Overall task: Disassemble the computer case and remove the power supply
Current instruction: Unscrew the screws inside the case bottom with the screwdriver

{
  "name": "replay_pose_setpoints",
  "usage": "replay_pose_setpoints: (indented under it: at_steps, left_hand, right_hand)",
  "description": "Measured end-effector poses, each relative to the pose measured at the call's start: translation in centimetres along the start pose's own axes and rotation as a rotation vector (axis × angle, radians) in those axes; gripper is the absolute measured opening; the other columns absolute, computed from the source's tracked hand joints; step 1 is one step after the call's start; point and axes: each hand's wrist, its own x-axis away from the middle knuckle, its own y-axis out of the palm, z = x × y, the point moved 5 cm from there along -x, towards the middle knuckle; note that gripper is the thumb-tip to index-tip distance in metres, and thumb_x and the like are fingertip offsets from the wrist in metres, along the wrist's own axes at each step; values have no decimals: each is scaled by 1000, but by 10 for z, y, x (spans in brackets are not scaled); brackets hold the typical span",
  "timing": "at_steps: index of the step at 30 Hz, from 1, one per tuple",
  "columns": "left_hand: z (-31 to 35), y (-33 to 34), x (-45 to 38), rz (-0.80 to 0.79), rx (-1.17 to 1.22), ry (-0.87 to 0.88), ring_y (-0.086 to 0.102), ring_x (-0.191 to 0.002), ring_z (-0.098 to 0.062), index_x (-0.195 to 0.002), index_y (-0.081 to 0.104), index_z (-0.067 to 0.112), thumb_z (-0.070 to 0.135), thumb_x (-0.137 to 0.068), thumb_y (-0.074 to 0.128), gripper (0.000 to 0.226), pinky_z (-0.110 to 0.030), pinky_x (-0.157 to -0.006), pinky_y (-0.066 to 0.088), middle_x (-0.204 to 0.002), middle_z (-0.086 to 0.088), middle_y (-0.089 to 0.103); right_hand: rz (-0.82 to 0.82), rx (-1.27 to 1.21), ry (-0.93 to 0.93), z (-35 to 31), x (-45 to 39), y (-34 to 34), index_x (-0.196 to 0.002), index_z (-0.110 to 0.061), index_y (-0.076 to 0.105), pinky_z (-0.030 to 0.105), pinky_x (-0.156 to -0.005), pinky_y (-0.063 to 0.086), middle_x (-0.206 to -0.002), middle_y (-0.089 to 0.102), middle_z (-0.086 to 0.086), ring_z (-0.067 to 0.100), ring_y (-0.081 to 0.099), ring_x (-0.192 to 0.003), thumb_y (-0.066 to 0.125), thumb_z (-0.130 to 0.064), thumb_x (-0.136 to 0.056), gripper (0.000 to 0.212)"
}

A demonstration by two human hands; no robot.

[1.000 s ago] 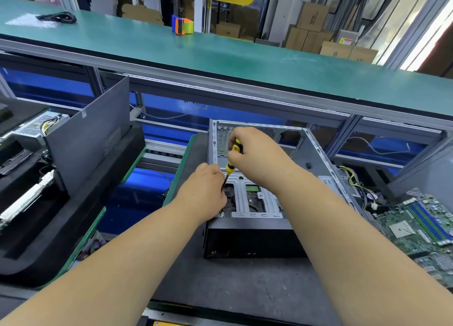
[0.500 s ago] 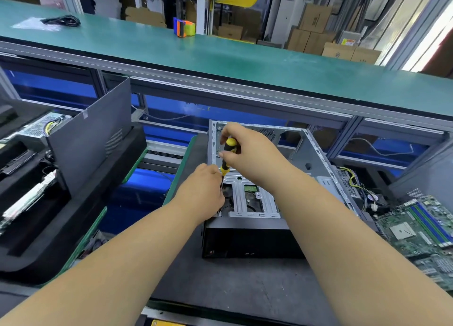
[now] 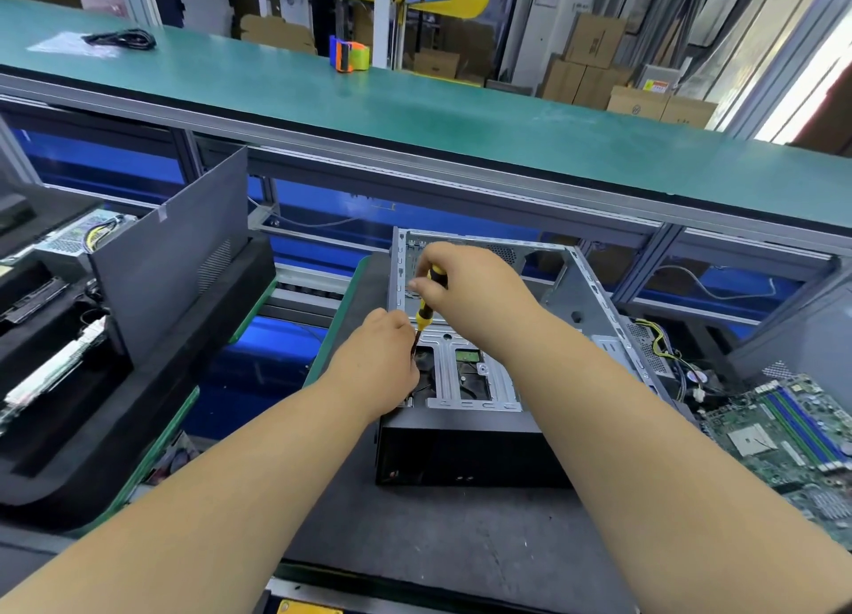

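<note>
right hand (image 3: 465, 290) wraps screwdriver (image 3: 426, 302) handle | left hand (image 3: 385, 364) pinches shaft below | case (image 3: 581, 300) open beneath both | power supply unseen inside | risk: tilted tip slips, strips screw

Bare matt grey sheet metal on the computer case (image 3: 583, 300), glossy black plastic front; matt dark mat (image 3: 461, 535) underneath.
</note>
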Motion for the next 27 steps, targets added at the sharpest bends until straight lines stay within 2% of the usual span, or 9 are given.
replay_pose_setpoints:
  at_steps: [3,5,8,13,16,20,23,25,27]
  left_hand:
    - [0,0,0,0,1,-3,33,-89,-11,-108,59,14,29,-92,52,23,-29,-81,49,-106,3,49]
    - [0,0,0,2,11,-3,36,-92,-11,-110,58,14,29,-92,52,24,-29,-81,49,-108,4,50]
    - [0,1,0,-1,28,-3,40,-97,-13,-111,58,14,28,-92,52,25,-28,-81,48,-110,4,50]
    - [-2,2,1,-12,38,-30,39,-92,-13,-109,55,15,28,-91,52,22,-28,-80,47,-108,3,48]
    - [-1,1,1,-4,42,-21,36,-90,-12,-105,57,15,27,-91,53,19,-27,-77,46,-104,4,48]
    - [-1,0,1,-4,38,-4,36,-91,-12,-107,57,14,28,-91,52,21,-28,-80,47,-107,3,49]
    - [0,-1,2,-8,43,12,40,-97,-14,-109,57,14,26,-91,51,22,-30,-84,48,-109,3,50]
    - [0,-2,2,-11,47,16,41,-99,-15,-109,58,13,25,-91,51,23,-30,-85,48,-109,2,50]
    - [0,-2,2,-11,47,9,41,-99,-15,-110,57,13,25,-92,51,23,-29,-84,48,-109,2,50]
  right_hand:
    - [-16,-89,29,1,1,-1,-108,-19,53,34,-65,41,-92,59,-2,21,55,-82,58,-28,-95,16]
    - [-27,-131,51,2,1,-2,-103,-18,54,34,-65,44,-95,59,0,22,55,-82,56,-21,-92,12]
    - [-41,-107,43,3,2,-1,-93,-17,57,30,-58,37,-91,57,0,21,53,-78,53,-20,-89,7]
    - [-17,67,12,1,0,-1,-87,-19,56,30,-54,36,-75,56,-4,17,50,-69,53,-54,-94,35]
    - [-47,-38,23,2,-2,1,-95,-19,58,30,-55,34,-78,60,-5,17,52,-72,56,-43,-96,24]
    - [-42,-86,22,1,-1,2,-105,-19,53,33,-64,42,-93,61,-1,20,55,-80,58,-27,-95,14]
    - [-38,-119,49,3,0,2,-101,-18,54,32,-63,42,-97,56,1,21,53,-81,56,-19,-91,10]
    - [-47,-116,51,5,0,2,-95,-20,54,29,-58,35,-94,54,0,20,51,-79,53,-18,-89,6]
    - [-34,-26,35,4,0,1,-93,-19,53,31,-58,35,-89,55,0,22,52,-79,54,-29,-91,9]
